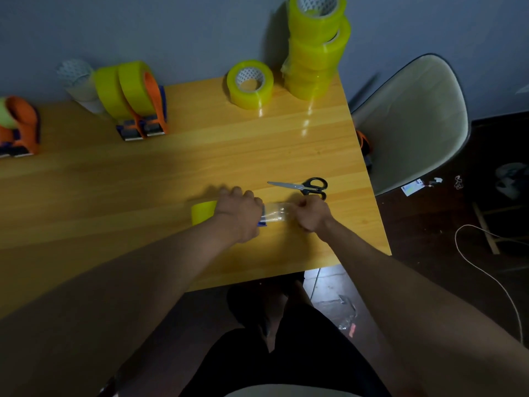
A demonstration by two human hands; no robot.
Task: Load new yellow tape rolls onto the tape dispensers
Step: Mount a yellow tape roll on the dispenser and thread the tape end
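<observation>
both hands work low on the yellow wooden table [200, 156], near its front right corner. left hand [240, 213] is curled over a tape dispenser [262, 223], of which only a blue edge shows below the knuckles, with a yellow tape roll [203, 212] sticking out on the hand's left side. right hand [312, 214] is closed in a pinch on the end of a clear strip of tape [274, 213] that stretches between the two hands.

black-handled scissors [303, 186] lie shut on the table just behind the right hand, blades pointing left. at the back edge a single yellow roll [250, 84] lies flat, and just right of it stands a tall stack of yellow rolls [315, 50] at the corner. further left, two loaded orange dispensers [137, 101] stand side by side, with a pale, nearly bare roll core [78, 81] behind them, leaning against the grey wall. another orange dispenser [20, 127] sits at the far left edge. a white chair [412, 121] stands to the right of the table, and a thin cord [486, 273] loops over the dark floor.
</observation>
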